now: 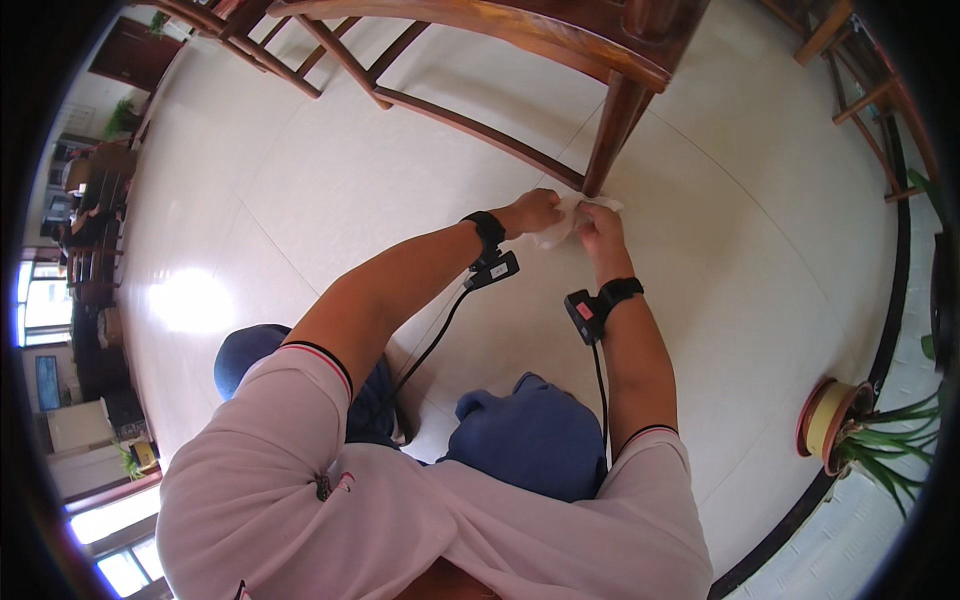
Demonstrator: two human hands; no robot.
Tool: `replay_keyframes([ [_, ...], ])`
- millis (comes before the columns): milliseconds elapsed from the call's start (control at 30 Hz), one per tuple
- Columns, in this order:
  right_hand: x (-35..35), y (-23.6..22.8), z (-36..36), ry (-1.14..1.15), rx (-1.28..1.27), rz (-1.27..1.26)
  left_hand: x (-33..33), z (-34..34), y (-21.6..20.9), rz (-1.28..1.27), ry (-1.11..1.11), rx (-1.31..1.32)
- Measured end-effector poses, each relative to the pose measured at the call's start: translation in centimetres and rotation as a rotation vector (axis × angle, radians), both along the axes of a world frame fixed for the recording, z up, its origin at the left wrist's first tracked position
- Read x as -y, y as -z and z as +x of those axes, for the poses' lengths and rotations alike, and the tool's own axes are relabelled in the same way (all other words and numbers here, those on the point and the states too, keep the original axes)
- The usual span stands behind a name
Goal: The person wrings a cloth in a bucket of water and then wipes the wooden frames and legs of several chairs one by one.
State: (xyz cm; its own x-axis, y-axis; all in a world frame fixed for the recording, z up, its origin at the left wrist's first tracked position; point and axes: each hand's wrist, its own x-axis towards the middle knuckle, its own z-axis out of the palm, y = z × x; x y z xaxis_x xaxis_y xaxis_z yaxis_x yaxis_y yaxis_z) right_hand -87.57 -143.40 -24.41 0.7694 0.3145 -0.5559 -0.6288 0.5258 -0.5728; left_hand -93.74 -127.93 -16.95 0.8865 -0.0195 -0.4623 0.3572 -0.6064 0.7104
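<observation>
Both grips were closed on one object. The left hand [532,211] and the right hand [601,226] each pinched a side of the crumpled white cloth [562,222], fingers curled tight with no gap visible. The crumpled white cloth sat slightly above the centre of the frame, bunched between the two hands and pressed at the foot of the dark reddish-brown wooden furniture leg [612,128], on or just above the glossy cream tiled floor [760,250]; contact with the floor could not be confirmed.

Condition of the cloth: soft, thin, heavily wrinkled, mostly hidden by the fingers. No stain or tear was discernible.

Probable faults:
- Slippage. A thin cloth gripped only at its edges could pull free if one hand tugged harder than the other.
- Knuckle impact. Both hands worked just beside the leg and its lower brown wooden rail [470,128]; a fast stroke could strike them.
- Cable snag. Each black wrist strap carried a small black wired device [584,314] whose lead hung toward the knees; it could catch during a long reach.
- Loss of balance. The crouched posture on a glossy floor gave poor footing.
</observation>
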Motion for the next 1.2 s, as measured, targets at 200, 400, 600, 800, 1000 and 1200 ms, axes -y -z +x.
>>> replay_keyframes([
  [200, -0.4, -3.9, 0.0, 0.078, -0.048, -0.014, -0.9, -0.2, -3.1, -0.139, -0.014, -0.008],
  [400, 2.1, -11.1, -2.1, -0.071, 0.592, -0.079, -2.3, 0.4, -8.5, -0.348, 0.053, 0.01],
  [600, 0.4, -21.1, -2.6, 0.099, 0.427, -0.017, -3.4, 1.8, -15.5, -0.429, 0.137, 0.105],
  [800, -1.0, -26.4, -8.1, 0.169, 0.736, -0.153, -5.2, -0.5, -19.3, -0.578, 0.057, 0.186],
  [1000, -1.1, -28.0, -9.9, -0.223, 0.83, -0.326, -8.0, -4.1, -22.7, -0.478, 0.258, 0.117],
  [1200, -4.6, -31.8, -9.3, -0.527, 0.798, -0.193, -15.1, -7.0, -27.8, -0.414, 0.155, 0.24],
])
